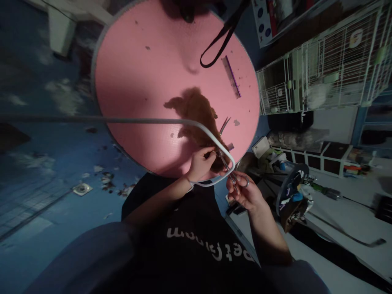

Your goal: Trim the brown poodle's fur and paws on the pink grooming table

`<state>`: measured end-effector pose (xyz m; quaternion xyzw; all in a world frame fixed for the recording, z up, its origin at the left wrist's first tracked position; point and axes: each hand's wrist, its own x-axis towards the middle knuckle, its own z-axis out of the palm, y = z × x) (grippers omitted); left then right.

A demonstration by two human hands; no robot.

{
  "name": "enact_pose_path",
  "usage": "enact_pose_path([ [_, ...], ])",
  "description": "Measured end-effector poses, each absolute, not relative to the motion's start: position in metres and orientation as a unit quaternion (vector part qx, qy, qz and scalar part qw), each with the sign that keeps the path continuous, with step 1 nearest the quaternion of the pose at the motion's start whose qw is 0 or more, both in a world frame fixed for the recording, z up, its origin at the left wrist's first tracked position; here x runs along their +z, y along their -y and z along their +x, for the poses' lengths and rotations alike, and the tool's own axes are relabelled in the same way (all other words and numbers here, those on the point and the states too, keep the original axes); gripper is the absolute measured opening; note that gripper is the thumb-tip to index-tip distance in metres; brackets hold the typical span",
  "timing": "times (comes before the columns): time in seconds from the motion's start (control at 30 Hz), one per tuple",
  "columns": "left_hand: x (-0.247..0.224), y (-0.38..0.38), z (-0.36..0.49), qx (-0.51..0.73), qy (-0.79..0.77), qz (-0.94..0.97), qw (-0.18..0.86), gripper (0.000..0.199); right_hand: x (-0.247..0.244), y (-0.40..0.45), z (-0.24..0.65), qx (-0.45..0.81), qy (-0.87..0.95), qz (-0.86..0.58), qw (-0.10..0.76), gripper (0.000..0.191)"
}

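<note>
A small brown curly-haired dog (196, 110) stands on a round pink table (131, 73), its near end close to the table's front edge. My left hand (202, 163) is at that near end, thumb and fingertips pinched together at the fur. In my right hand (245, 191) is a pair of scissors (233, 178), fingers at the ring handles, the blades pointing up and left into the fur near my left fingertips. A second pair of curved scissors (225, 125) lies to the dog's right. Past it rests a purple comb (233, 77).
A pale metal bar (147, 120) crosses above the table and bends down near my hands. A black strap loop (211, 61) hangs over the far side. White wire cages (324, 65) stand at the right; a cluttered round tray (292, 192) is lower right.
</note>
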<state>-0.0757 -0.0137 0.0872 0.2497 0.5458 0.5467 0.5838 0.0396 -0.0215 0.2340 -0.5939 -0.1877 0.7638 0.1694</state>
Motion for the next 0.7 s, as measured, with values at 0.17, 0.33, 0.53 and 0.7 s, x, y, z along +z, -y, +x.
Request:
enact_pose_path([
  [0.17, 0.085, 0.013, -0.073, 0.542, -0.551, 0.250, 0.584, 0.013, 0.229, 0.028, 0.041, 0.781, 0.164, -0.563, 0.214, 0.037],
  [0.33, 0.076, 0.014, -0.066, 0.548, -0.551, 0.268, 0.570, 0.010, 0.230, 0.034, 0.036, 0.774, 0.159, -0.562, 0.244, 0.035],
  [0.53, 0.071, 0.015, -0.063, 0.551, -0.549, 0.277, 0.565, 0.011, 0.236, 0.035, 0.035, 0.783, 0.134, -0.550, 0.260, 0.033],
  [0.7, 0.077, 0.014, -0.065, 0.534, -0.553, 0.269, 0.580, 0.009, 0.231, 0.032, 0.035, 0.806, 0.075, -0.534, 0.244, 0.038],
])
